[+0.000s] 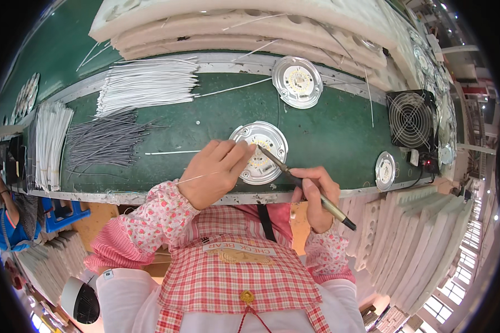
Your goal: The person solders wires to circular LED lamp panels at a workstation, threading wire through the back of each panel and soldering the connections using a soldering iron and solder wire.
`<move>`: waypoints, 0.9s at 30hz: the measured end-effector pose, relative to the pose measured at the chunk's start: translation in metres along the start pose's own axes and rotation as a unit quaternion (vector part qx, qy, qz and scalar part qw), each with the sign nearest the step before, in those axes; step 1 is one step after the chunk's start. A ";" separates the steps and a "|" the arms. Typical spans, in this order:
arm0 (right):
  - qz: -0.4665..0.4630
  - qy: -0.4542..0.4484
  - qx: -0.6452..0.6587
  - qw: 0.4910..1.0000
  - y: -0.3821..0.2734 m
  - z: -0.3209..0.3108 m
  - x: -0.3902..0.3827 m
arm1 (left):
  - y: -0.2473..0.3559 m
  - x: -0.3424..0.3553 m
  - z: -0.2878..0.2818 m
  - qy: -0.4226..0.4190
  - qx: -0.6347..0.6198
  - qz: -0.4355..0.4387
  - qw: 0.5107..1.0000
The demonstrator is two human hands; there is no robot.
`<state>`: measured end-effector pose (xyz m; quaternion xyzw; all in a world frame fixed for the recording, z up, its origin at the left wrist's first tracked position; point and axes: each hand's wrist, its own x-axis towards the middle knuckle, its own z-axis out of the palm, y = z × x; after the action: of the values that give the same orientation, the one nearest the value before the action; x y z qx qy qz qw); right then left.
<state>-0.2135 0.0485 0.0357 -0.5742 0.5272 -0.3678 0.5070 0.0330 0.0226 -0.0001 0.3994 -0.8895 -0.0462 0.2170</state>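
A round aluminium LED board [265,171] lies on the green bench. My left hand [211,172] is over its left part, fingers bent together at the board's centre; whatever they grip is hidden. A thin white wire [172,152] extends leftward from behind that hand, and another strand crosses near the wrist. My right hand [318,197] grips a long pen-like soldering iron [279,164], its tip touching or very close to the board beside my left fingertips. A second round board [296,81] sits farther back on the bench.
Bundles of white wires [141,86] and grey wires [103,141] lie left, more white ones [53,144] beyond. A black fan [410,117] and small disc [384,171] are right. Foam sheets [239,25] stack behind. A person in blue [11,222] is at far left, near a stool [65,213].
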 end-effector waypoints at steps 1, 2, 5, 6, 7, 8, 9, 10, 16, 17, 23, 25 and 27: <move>-0.003 -0.002 0.001 1.000 0.002 -0.004 -0.001 | -0.001 -0.001 -0.001 0.001 0.003 -0.001 1.000; 0.019 0.008 0.030 0.999 0.005 -0.010 -0.003 | -0.001 -0.002 -0.003 -0.020 0.015 0.009 1.000; -0.089 0.040 -0.094 0.991 0.013 0.000 0.012 | 0.001 0.003 -0.005 -0.053 0.042 0.030 0.997; -0.214 0.054 -0.238 0.946 0.016 0.015 0.020 | 0.000 0.002 -0.007 -0.070 0.062 0.031 0.995; -0.217 0.058 -0.240 0.944 0.014 0.027 0.022 | 0.000 0.004 -0.007 -0.067 0.064 0.035 0.995; -0.221 0.060 -0.314 0.921 0.013 0.040 0.023 | -0.001 0.006 -0.006 -0.068 0.065 0.043 0.995; -0.224 0.062 -0.387 0.892 0.012 0.048 0.024 | -0.001 0.008 -0.007 -0.068 0.068 0.050 0.994; -0.228 0.067 -0.391 0.889 0.013 0.051 0.026 | -0.002 0.013 -0.008 -0.062 0.070 0.055 0.994; -0.198 0.058 -0.352 0.913 0.007 0.035 0.019 | -0.032 0.115 0.019 0.108 -0.014 -0.249 0.962; -0.202 0.066 -0.363 0.907 0.004 0.028 0.016 | -0.033 0.132 0.032 0.086 0.024 -0.266 0.960; -0.218 0.138 -0.339 0.905 -0.033 -0.033 0.016 | -0.049 0.157 0.052 0.078 -0.211 -0.295 0.928; -0.239 0.166 -0.320 0.902 -0.046 -0.057 0.032 | -0.047 0.160 0.026 0.044 -0.387 -0.271 0.880; -0.270 0.176 -0.300 0.898 -0.067 -0.083 0.062 | -0.035 0.167 -0.026 0.067 -0.346 -0.237 0.905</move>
<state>-0.2663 -0.0334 0.1118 -0.7454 0.5182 -0.4094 0.0910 -0.0294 -0.1206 0.0731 0.5001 -0.6801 -0.3747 0.3834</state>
